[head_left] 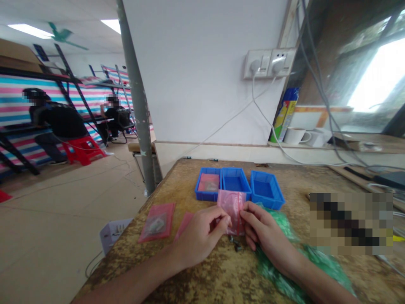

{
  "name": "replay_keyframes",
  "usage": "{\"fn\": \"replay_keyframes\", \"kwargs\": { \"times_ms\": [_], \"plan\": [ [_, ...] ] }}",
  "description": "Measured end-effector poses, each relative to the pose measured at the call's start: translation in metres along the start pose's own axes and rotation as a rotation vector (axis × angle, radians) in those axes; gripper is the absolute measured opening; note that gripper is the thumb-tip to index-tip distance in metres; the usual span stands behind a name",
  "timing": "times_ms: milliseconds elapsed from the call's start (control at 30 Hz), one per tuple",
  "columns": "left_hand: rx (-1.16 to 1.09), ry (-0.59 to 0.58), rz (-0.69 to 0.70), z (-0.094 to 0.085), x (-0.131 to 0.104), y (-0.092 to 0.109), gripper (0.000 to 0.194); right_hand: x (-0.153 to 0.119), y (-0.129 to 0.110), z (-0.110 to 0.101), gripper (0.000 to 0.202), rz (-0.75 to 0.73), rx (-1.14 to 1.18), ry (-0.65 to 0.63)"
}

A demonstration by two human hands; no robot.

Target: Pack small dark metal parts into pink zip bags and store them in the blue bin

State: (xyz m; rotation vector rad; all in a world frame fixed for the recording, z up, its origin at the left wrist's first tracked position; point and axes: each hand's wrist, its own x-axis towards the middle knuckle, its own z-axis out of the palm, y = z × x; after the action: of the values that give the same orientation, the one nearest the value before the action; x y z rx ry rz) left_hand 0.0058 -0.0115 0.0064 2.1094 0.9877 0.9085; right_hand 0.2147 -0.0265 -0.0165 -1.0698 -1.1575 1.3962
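A pink plastic bag [232, 202] is held upright between my hands, in front of the blue trays. My left hand [205, 232] has thumb and fingertips pinched at its left side; what lies between them is too small to make out. My right hand [264, 226] grips the bag's right edge between thumb and fingers. Small dark metal parts [236, 245] lie on the table just below the bag. Another pink bag with pale contents [156, 223] lies flat at the left. A further pink bag [184, 226] is partly hidden behind my left hand.
Three blue trays stand behind the hands: the left tray [207, 196] holds a pink bag, beside a middle tray [236, 182] and a right tray [267, 190]. Green plastic wrap [329, 270] lies at right. Cables and mugs [295, 136] are near the window. Two people sit far left.
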Motion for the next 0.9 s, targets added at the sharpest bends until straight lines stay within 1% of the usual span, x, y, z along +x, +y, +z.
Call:
{"fn": "replay_keyframes", "kwargs": {
  "times_ms": [400,767,900],
  "plan": [
    [0.013,-0.011,-0.012,0.0021,0.0000,-0.0032,0.034,0.0003,0.0021,-0.0006,0.042,-0.009,0.016,-0.003],
    [0.010,-0.045,-0.024,0.0027,-0.0006,-0.0042,0.032,-0.0009,0.0004,0.0011,0.044,-0.003,0.015,0.011],
    [0.004,-0.030,-0.006,0.0023,-0.0019,-0.0055,0.028,0.0003,0.0016,0.0006,0.044,-0.006,0.000,0.021]
  ]
}}
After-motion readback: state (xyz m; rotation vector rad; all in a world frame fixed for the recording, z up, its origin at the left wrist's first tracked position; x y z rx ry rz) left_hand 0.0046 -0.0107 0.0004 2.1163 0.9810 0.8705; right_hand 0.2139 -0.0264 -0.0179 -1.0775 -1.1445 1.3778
